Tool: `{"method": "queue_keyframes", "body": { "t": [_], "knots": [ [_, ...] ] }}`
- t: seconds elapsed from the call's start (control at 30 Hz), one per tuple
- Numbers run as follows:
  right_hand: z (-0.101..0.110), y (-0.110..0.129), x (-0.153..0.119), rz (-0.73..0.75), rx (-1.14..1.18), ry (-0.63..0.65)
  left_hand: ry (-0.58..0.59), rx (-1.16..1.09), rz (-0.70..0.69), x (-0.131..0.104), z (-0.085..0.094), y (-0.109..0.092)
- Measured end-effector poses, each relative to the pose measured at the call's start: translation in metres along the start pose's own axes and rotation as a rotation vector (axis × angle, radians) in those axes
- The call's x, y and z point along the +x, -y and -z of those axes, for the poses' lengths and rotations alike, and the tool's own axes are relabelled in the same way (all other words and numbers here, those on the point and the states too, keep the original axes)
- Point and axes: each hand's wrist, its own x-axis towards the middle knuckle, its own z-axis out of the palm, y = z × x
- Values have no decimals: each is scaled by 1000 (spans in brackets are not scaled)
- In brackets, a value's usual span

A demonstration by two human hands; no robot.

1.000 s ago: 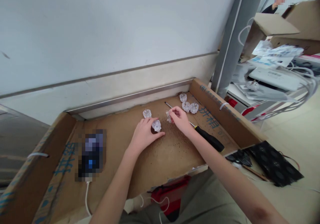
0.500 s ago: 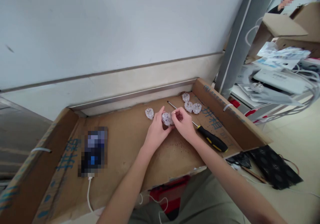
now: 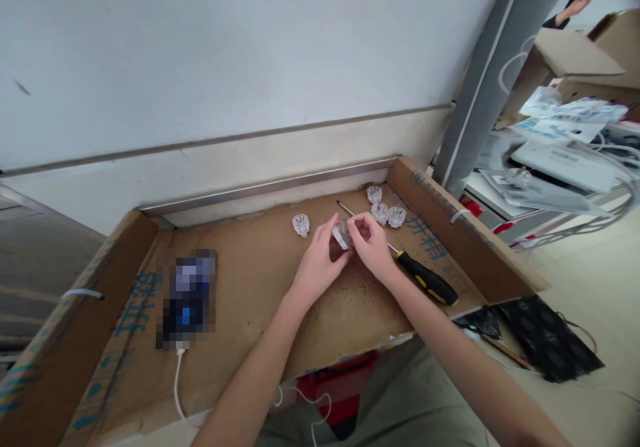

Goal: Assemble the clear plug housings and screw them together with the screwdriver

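Note:
Between my two hands is a small clear plastic plug, lifted above the cardboard. My left hand grips its left side between thumb and fingers. From the right, my right hand pinches the plug, its fingers curled and partly covering it. Another clear plug lies on the cardboard left of my hands. Several more, among them a clear plug, sit in a group to the right, pins up. A black and yellow screwdriver rests behind and right of my right hand, its shaft partly hidden by it.
The cardboard tray has raised sides. A phone, blurred out, lies at left with a white cable. Black packaging is at lower right. Boxes and bagged items fill a side bench; a person is beyond.
The plug has been turned in my hands: its face with holes showed before, and now a flat side shows. The whole view has shifted slightly.

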Motion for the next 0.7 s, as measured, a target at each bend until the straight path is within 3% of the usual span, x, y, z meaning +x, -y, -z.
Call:
{"method": "queue_keyframes", "body": {
  "t": [0.4,0.7],
  "knots": [
    [-7,-14,3,-55,86,132,-90,-62,34,4,-3,14],
    [-1,-8,3,-10,21,31,-109,-83,83,8,2,12]
  ]
}}
